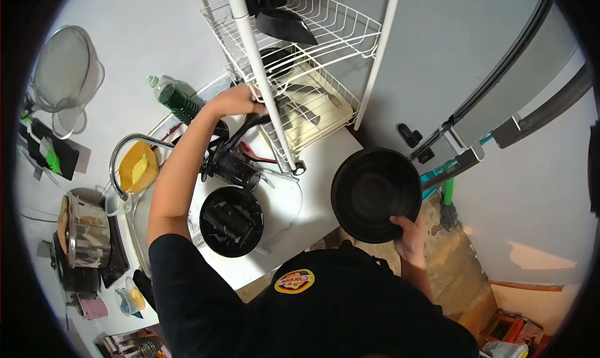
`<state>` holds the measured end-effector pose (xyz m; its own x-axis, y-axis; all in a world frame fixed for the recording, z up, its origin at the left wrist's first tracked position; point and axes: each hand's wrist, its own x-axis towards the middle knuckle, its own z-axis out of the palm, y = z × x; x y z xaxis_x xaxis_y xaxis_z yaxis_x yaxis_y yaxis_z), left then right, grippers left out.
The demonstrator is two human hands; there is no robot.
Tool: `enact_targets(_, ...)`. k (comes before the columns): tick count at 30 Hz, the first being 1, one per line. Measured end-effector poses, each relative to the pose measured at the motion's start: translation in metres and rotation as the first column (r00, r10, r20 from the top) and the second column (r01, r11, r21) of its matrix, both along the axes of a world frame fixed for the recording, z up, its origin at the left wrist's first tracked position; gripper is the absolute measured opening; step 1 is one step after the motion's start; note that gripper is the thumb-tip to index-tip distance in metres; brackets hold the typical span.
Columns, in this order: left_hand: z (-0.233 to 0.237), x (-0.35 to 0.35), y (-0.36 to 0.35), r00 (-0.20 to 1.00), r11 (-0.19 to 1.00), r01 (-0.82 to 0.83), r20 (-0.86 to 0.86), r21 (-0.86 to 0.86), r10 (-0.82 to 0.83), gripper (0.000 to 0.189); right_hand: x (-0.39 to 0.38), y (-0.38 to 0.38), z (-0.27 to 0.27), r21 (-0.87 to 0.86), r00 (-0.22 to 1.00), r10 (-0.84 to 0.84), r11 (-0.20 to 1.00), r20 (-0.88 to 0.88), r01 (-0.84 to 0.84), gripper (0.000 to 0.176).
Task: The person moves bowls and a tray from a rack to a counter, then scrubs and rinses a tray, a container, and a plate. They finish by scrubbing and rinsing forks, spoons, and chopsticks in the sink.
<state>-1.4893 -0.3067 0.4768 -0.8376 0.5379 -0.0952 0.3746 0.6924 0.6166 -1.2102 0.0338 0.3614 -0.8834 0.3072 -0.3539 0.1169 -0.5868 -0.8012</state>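
Your right hand (410, 238) grips the round black bowl (375, 194) at its five-o'clock rim. From the bowl, your left hand (240, 100), the nearer to the white wire rack (258, 64), lies at ten o'clock; its grip cannot be determined.

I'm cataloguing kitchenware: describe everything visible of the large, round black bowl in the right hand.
This large, round black bowl looks perhaps plastic or coated metal, with faint rings on its base and nothing inside. Its hollow faces the camera. The right hand grips its rim at lower right, near the white counter.
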Motion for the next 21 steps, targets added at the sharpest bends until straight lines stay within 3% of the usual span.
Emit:
enact_targets(1,0.007,0.007,-0.001,0.96,0.967,-0.237,0.176,0.093,0.219,0.022,0.003,0.001,0.001,-0.005,0.999,0.036,0.999,-0.01,-0.036,0.048)
enact_targets(3,-0.006,0.004,-0.014,0.933,0.849,-0.316,0.303,0.423,0.196,0.018,0.004,-0.003,0.003,-0.024,0.994,0.107,0.994,-0.036,-0.108,0.048)
enact_targets(5,-0.004,0.016,-0.023,0.892,0.686,-0.406,0.427,0.604,0.151,0.015,0.003,-0.005,0.009,-0.061,0.993,0.115,0.992,0.023,-0.113,0.047)
enact_targets(8,0.007,0.049,-0.031,0.862,0.559,-0.485,0.474,0.673,0.177,0.02,-0.004,0.002,0.007,-0.059,0.97,0.237,0.971,0.062,-0.233,0.049)
enact_targets(12,0.031,0.119,-0.045,0.843,0.538,-0.527,0.328,0.658,0.426,0.031,-0.022,0.018,-0.005,0.022,0.862,0.507,0.862,0.005,-0.507,0.055)
enact_targets(13,0.04,0.145,-0.041,0.858,0.474,-0.489,0.303,0.733,0.416,0.033,-0.027,0.018,-0.001,0.021,0.83,0.557,0.83,0.021,-0.558,0.055)
enact_targets(16,0.059,0.236,-0.039,0.76,0.372,-0.517,0.215,0.771,0.613,0.037,-0.031,0.008,0.016,0.014,0.703,0.709,0.703,0.045,-0.711,0.054)
enact_targets(21,0.065,0.431,-0.023,0.529,0.209,-0.53,0.127,0.822,0.839,0.041,-0.027,-0.041,0.014,0.006,0.268,0.962,0.268,-0.05,-0.963,0.054)
